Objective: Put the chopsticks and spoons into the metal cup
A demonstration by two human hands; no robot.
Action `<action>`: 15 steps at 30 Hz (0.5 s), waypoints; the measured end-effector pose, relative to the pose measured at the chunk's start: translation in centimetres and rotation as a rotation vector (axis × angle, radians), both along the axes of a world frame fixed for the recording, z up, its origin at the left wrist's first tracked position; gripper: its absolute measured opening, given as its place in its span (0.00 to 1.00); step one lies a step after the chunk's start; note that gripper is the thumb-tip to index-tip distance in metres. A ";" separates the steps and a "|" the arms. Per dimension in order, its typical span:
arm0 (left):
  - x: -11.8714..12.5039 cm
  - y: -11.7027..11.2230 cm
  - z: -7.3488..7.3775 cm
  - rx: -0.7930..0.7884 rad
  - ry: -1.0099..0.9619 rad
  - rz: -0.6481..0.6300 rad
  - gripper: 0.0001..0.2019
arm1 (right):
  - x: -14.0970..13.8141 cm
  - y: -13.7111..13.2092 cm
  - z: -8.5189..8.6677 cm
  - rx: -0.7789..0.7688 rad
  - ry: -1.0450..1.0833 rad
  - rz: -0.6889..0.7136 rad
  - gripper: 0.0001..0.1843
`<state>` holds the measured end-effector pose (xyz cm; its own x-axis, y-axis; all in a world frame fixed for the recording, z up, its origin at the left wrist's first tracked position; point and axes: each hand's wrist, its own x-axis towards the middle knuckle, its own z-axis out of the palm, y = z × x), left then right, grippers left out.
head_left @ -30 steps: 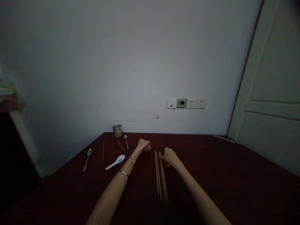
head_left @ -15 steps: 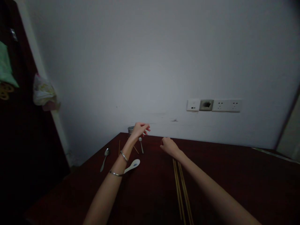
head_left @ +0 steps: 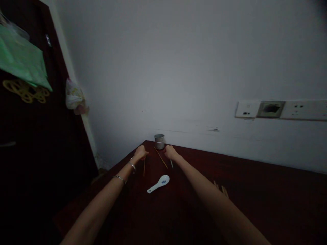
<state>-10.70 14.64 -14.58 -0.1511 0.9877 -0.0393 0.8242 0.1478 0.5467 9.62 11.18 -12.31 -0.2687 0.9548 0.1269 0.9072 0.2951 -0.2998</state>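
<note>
My left hand [head_left: 141, 152] is closed at the far end of a thin wooden chopstick [head_left: 144, 168], whose lower part sticks out below the fingers. With fingers curled down, my right hand [head_left: 170, 152] covers the head of a small metal spoon [head_left: 172, 164]; only its handle end shows. Between the hands another chopstick [head_left: 160, 158] lies slanted on the dark red table [head_left: 184, 211]. Just behind it stands a grey metal cup [head_left: 159, 143]. Nearer to me rests a white ceramic spoon [head_left: 159, 183] with a blue mark.
Several chopsticks [head_left: 221, 189] lie to the right, partly hidden beneath my right forearm. The table's far edge meets a pale wall [head_left: 178, 85] with sockets [head_left: 270, 110]. A dark door [head_left: 33, 153] stands at left, with a plastic bag [head_left: 74, 97] hanging beside it.
My view has turned left. My left hand has come down to the chopstick, and my right hand has moved left from the chopstick bundle to the small spoon. The cup now shows fully.
</note>
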 end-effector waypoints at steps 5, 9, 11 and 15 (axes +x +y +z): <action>-0.4 -0.2 -1.0 0.082 0.251 0.018 0.07 | -2.2 1.3 -1.8 0.020 -0.041 0.016 0.14; -0.3 0.1 -1.8 0.041 0.298 -0.007 0.11 | -3.3 1.9 -3.0 0.006 -0.058 0.019 0.16; -0.3 0.4 -2.3 0.005 0.294 -0.015 0.11 | -3.6 2.1 -3.5 -0.002 -0.062 0.016 0.17; -0.4 0.9 -3.0 -0.036 0.292 -0.016 0.11 | -3.9 2.2 -4.1 -0.005 -0.061 0.005 0.17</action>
